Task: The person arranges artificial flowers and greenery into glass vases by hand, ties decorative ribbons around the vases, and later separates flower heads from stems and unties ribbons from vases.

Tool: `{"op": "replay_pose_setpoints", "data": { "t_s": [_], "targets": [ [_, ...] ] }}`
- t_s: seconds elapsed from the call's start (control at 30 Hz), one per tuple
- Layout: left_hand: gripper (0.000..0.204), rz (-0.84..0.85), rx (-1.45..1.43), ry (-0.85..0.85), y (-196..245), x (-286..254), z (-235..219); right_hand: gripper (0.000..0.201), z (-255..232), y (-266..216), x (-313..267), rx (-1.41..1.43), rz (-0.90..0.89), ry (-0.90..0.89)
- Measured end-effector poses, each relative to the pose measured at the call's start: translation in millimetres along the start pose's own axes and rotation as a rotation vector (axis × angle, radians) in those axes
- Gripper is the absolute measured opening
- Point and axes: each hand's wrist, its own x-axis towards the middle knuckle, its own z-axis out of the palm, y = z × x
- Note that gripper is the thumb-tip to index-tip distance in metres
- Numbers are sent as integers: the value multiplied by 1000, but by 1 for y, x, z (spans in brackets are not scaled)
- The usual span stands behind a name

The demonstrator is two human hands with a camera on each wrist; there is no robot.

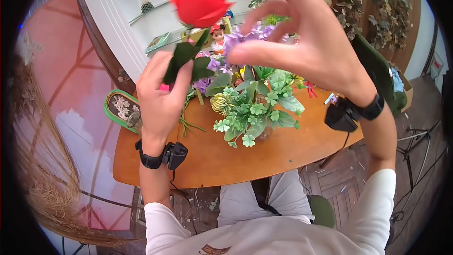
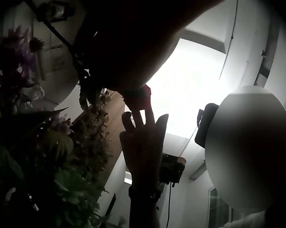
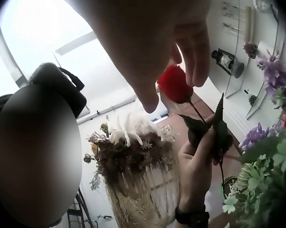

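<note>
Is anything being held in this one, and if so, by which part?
The left hand pinches a red rose by its stem, at the leaves below the bloom. The right hand, beside the bloom, is open.

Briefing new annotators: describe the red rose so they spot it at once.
Start at the brown table. Above its left side, the left hand pinches a dark-leaved stem topped by the red rose. Only big red bloom; neighbours are purple flowers and green clovers.

I see the table [image 1: 226, 170] below my left fingers [image 1: 180, 85], bearing flowers [image 1: 257, 108] to their right; the tray [image 1: 106, 106] lies to their left, shelves [image 1: 153, 12] beyond, a chair [image 1: 377, 66] right of my right fingers [image 1: 266, 55].
</note>
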Motion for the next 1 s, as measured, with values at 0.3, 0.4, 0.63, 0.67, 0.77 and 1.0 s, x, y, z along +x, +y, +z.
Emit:
{"op": "replay_pose_setpoints", "data": {
  "t_s": [0.3,0.4,0.63,0.67,0.77,1.0],
  "targets": [
    [24,249,248,-28,49,54,10,68,-36,-47,39,-46,15,-106],
    [27,251,197,5,56,60,17,55,-38,-36,38,-185,-143,26],
    [45,520,289,-215,62,-12,7,43,-89,-45,48,-514,-435,121],
    [47,550,348,-389,62,-20,6,44,-78,-63,49,-646,-264,172],
    [52,547,381,-471,46,-42,28,46,-88,-66,48,-717,-236,52],
    [43,538,312,-394,11,-52,29,41,-66,-39,55,-650,-384,-344]
  ]
}}
